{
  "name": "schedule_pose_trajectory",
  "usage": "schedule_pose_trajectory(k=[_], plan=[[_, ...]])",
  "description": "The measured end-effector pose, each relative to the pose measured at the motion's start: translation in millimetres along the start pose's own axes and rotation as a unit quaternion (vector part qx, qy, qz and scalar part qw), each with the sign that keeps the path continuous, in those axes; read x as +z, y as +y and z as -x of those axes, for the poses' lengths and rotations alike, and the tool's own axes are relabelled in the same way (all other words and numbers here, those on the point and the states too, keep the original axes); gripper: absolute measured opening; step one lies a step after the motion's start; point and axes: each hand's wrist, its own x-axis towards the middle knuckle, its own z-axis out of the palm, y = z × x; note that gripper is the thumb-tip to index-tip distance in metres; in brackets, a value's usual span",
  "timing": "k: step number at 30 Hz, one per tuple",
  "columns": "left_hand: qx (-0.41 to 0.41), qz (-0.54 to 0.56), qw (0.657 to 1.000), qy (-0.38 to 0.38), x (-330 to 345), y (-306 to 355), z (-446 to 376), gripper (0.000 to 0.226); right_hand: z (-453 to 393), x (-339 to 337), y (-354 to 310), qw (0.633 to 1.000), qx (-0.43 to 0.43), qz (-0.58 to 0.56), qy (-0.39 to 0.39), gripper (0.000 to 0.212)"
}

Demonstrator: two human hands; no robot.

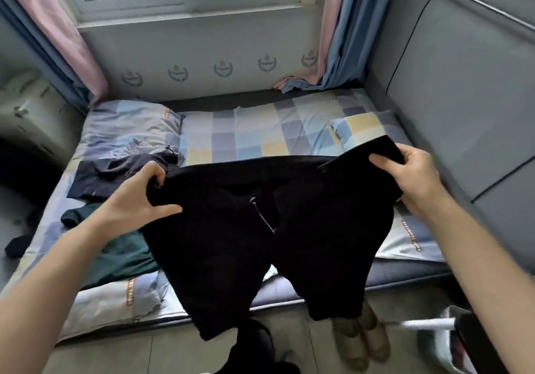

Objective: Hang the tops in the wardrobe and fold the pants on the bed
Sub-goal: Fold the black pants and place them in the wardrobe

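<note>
I hold a pair of black shorts point(237, 246) spread by the waistband above the front edge of the bed point(260, 139). My left hand point(142, 197) grips the left end of the waistband. My right hand point(414, 176) grips the right end. The fly is open, with a silver zipper showing in the middle. Both legs hang down past the mattress edge toward the floor. On the bed to the left lie a dark green garment point(121, 252) and a navy and grey garment point(121, 171).
A checked sheet covers the bed, with a pillow point(130, 124) at the back left. A grey padded headboard point(463, 98) runs along the right. Curtains and a window stand behind. Shoes point(362, 341) and a bag point(451, 341) sit on the floor in front.
</note>
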Motion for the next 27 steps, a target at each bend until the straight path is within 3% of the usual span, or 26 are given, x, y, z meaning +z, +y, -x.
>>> schedule_pose_trajectory(k=[3,7,11,14,17,19,21,24,27], plan=[[0.001,0.032,0.999,0.017,-12,-24,-12,0.061,-17,8,0,1.0,0.014,-0.005,-0.008,0.01],[-0.063,0.192,0.977,0.066,-22,-46,-63,0.057,-63,34,-15,1.0,-0.007,-0.009,-0.003,0.008],[-0.093,0.224,0.963,0.119,-23,-78,-161,0.046,-166,89,-33,0.999,-0.024,0.014,0.028,0.012],[-0.099,0.21,0.951,0.204,-29,-111,-299,0.045,-295,152,-39,0.985,-0.055,0.12,0.113,0.012],[-0.157,0.088,0.955,0.234,-12,-159,-443,0.071,-422,212,-5,0.918,-0.053,0.357,0.164,0.046],[-0.207,0.016,0.959,0.192,36,-199,-495,0.081,-470,244,49,0.891,-0.03,0.424,0.16,0.05],[-0.237,-0.049,0.963,0.12,118,-241,-502,0.082,-480,274,136,0.894,0.004,0.439,0.095,0.045],[-0.284,-0.093,0.952,-0.068,262,-300,-445,0.077,-452,300,287,0.868,0.08,0.486,-0.059,0.037],[-0.339,-0.082,0.911,-0.218,387,-355,-348,0.078,-401,293,422,0.84,0.191,0.492,-0.123,0.04]])
